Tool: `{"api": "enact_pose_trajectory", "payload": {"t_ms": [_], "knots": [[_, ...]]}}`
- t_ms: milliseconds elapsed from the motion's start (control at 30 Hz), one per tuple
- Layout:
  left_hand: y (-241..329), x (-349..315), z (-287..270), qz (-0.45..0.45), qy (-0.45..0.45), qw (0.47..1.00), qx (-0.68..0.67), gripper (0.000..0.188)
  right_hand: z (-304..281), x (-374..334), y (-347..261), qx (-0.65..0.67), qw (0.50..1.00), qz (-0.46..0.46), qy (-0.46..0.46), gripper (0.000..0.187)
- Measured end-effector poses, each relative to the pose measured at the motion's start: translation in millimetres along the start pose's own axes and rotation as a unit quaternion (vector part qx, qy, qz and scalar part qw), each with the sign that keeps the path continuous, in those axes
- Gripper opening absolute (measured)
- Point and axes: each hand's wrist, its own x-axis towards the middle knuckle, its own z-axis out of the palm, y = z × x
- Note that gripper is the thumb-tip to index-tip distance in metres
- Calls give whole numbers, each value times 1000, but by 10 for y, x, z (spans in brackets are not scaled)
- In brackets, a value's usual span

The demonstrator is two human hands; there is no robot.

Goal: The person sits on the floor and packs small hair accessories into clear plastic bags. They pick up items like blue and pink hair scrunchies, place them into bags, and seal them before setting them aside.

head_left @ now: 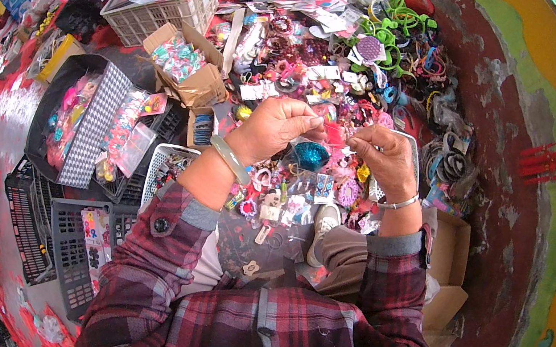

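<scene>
My left hand (272, 130) is closed in a pinch, thumb against forefinger, above a heap of small hair accessories (308, 83). Facing it a short way to the right, my right hand (390, 161) also pinches, fingers curled in. Whatever lies between the fingertips is too fine to make out; some pink and red shows in the gap. Just below the hands is a shiny teal sequined piece (311, 155), and I cannot tell whether it hangs from them or lies on the heap. A small patterned blue-and-white card (324, 189) sits lower down.
Left of the heap stand a cardboard box (213, 86) of bagged pieces, a houndstooth-sided box (84, 134), dark plastic baskets (75, 250) and a tall pale crate (178, 16). Green hoops (396, 39) lie far right. An open carton (451, 250) is by my right arm, near the wall.
</scene>
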Motion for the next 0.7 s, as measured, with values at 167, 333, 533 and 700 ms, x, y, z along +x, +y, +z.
{"api": "enact_pose_trajectory", "payload": {"t_ms": [167,333,533,700], "knots": [[15,-30,10,63,-22,931,359,13,84,15,10,-103,992,-68,-24,7],[-53,-10,-21,198,-57,846,492,13,171,27,-27,-116,987,-106,-40,6],[47,-55,-87,29,-77,963,257,13,40,10,12,-16,998,-43,-40,7],[210,-66,-122,-51,-76,986,138,18,-38,-12,13,131,990,38,-34,10]]}}
